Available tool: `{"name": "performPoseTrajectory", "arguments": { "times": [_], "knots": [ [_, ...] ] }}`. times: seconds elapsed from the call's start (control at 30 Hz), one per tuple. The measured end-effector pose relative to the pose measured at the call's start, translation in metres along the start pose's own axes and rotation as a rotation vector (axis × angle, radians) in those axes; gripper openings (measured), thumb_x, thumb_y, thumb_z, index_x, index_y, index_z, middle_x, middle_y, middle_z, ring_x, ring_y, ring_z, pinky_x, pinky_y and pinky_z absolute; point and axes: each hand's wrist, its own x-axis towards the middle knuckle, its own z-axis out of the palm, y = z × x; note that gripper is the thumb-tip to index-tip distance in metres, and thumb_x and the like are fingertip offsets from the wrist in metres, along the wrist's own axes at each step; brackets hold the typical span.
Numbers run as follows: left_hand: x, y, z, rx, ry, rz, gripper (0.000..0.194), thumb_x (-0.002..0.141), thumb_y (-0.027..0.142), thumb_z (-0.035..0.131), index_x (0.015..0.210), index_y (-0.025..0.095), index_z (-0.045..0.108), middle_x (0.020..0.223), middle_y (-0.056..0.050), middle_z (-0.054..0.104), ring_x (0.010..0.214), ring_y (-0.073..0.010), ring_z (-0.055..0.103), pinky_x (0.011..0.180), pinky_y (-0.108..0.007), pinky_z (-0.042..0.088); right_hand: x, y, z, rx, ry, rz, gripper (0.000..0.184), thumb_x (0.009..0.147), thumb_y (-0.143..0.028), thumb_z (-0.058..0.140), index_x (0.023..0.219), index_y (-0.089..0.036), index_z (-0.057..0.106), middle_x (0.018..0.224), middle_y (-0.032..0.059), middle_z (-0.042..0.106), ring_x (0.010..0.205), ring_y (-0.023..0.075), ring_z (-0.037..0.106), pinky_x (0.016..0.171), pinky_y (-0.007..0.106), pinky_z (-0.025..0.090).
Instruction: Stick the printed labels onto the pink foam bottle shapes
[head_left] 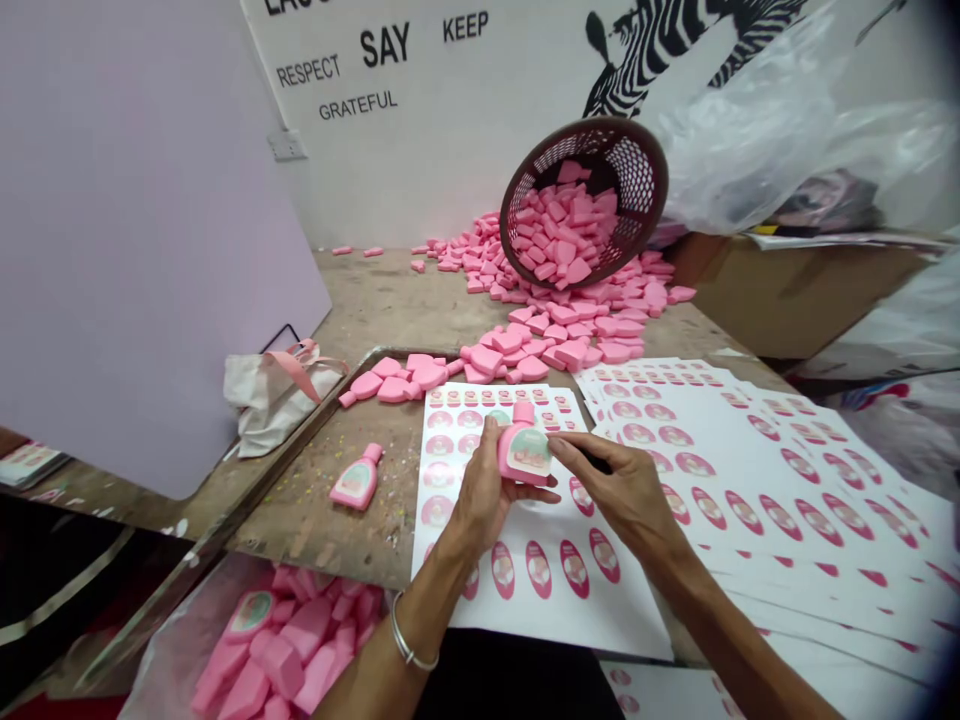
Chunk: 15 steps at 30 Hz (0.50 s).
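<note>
My left hand (484,490) grips a small pink toy bottle (523,415) upright, its cap at the top. On its front is a pale green and white sticker (529,452). My right hand (619,490) has its thumb and forefinger closed together at the sticker's right edge; the other fingers are curled under. Beneath both hands lies a white sticker sheet (555,590) with rows of pink ovals and small labels. To the left, another pink bottle (358,478) with a sticker lies on the wooden table (300,535).
A brown basket (654,190) lies tipped over, spilling many pink bottles (510,340). More sticker sheets (735,455) are spread at the right. At lower left, a plastic bag (176,640) holds pink bottles. A white cloth bag (262,395) and a cardboard box (810,295) stand nearby.
</note>
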Motion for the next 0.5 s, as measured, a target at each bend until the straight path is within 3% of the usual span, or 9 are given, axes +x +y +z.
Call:
{"name": "performPoseTrajectory", "arguments": {
  "times": [0.5],
  "knots": [
    [-0.021, 0.002, 0.003, 0.001, -0.043, 0.071, 0.062, 0.086, 0.067, 0.037, 0.098, 0.010, 0.062, 0.086, -0.012, 0.068, 0.075, -0.0214, 0.066, 0.062, -0.035, 0.059, -0.017, -0.013, 0.003, -0.078, 0.046, -0.133, 0.028, 0.080, -0.045, 0.063, 0.091, -0.021, 0.073, 0.091, 0.0055, 0.073, 0.083, 0.0225, 0.066, 0.075, 0.035, 0.052]
  ]
}}
